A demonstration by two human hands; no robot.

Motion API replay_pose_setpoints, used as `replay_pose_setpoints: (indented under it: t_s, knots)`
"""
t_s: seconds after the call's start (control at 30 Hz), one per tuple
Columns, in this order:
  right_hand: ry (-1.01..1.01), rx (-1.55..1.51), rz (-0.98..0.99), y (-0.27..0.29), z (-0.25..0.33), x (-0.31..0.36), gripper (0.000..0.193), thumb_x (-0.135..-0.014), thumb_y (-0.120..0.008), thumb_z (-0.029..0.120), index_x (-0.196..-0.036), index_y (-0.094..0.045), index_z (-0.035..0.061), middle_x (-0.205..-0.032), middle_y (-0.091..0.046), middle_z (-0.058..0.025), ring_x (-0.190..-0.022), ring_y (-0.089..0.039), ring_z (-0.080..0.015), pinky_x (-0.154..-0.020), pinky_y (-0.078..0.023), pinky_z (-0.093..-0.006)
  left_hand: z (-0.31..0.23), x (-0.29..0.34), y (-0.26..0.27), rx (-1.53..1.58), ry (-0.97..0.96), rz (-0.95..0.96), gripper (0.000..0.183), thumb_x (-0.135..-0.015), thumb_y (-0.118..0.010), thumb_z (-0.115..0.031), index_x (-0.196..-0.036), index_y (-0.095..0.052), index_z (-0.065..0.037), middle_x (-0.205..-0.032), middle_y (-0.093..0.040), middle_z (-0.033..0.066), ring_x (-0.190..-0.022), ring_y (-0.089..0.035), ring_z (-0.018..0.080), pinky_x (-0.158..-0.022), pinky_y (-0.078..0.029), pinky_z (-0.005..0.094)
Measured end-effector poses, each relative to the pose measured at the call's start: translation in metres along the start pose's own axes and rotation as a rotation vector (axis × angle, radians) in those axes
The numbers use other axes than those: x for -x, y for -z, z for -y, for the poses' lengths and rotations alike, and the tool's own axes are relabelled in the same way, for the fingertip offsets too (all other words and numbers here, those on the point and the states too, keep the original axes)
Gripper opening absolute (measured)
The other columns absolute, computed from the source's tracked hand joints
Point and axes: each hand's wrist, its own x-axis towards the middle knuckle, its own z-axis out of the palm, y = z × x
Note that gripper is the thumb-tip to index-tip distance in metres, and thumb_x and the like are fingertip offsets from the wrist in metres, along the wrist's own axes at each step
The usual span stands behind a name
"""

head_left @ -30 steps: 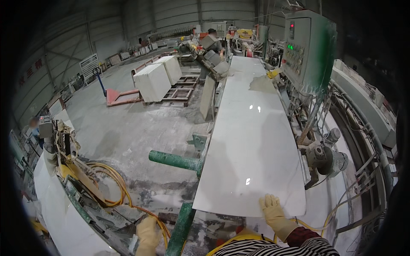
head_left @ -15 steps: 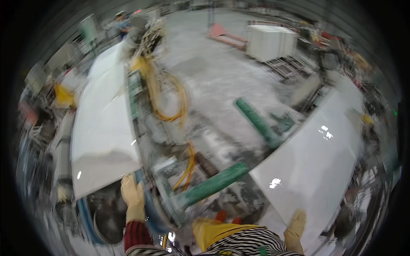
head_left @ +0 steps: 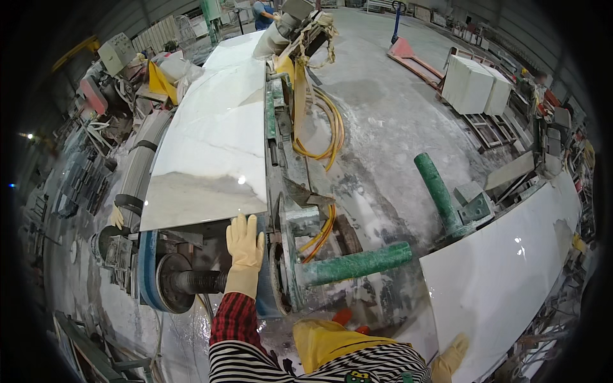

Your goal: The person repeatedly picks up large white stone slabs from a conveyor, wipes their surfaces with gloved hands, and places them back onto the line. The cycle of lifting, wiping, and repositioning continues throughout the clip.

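Note:
My left hand (head_left: 244,249), in a cream rubber glove, is open with its fingers stretched out. Its fingertips reach the near right corner of a glossy white, grey-veined stone slab (head_left: 217,140) on a belt machine. Below that corner show the machine's blue belt (head_left: 149,271) and a round roller (head_left: 175,281). My right hand (head_left: 452,359), gloved alike, lies at the near left edge of a second white slab (head_left: 498,274) on the right. Its fingers point forward along the top, partly blurred together; any grip under the edge is hidden.
Green padded bars (head_left: 357,263) and a green post (head_left: 437,188) stick out between the slabs. Yellow hoses (head_left: 335,134) lie coiled on the floor. A red pallet jack (head_left: 412,60) and stacked white slabs (head_left: 469,83) stand farther back. A person (head_left: 263,16) is beyond the left machine.
The view has swung left and steadied, so the scene sits farther right. My left hand stays at the left slab's near corner, fingers now more spread. My right hand remains at the right slab's edge.

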Motion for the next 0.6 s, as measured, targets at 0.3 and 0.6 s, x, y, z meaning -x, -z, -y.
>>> replay_pose_setpoints:
  t_s: [0.3,0.6]
  knots:
    - [0.036,0.115,-0.039,-0.001,-0.003,0.007,0.096,-0.101,-0.067,0.006,-0.183,-0.017,0.0094,-0.188,-0.025,-0.0223,-0.173,-0.025,-0.0386,-0.144,-0.019,-0.0417,-0.019,0.009,0.005,0.05,0.047,0.168,0.057,-0.105,-0.073,-0.031,-0.158,-0.06,-0.014,-0.165,-0.058,0.0206,-0.151,-0.054,0.0435,-0.13,-0.039,0.0567]
    - [0.034,0.043,-0.036,-0.005,-0.007,-0.001,0.104,-0.099,-0.076,0.013,-0.184,-0.015,0.0148,-0.188,-0.023,-0.0227,-0.173,-0.025,-0.0395,-0.143,-0.021,-0.043,-0.017,0.014,0.01,0.054,0.043,0.149,0.057,-0.104,-0.075,-0.029,-0.156,-0.061,-0.013,-0.164,-0.057,0.0207,-0.149,-0.054,0.0439,-0.128,-0.04,0.0567]
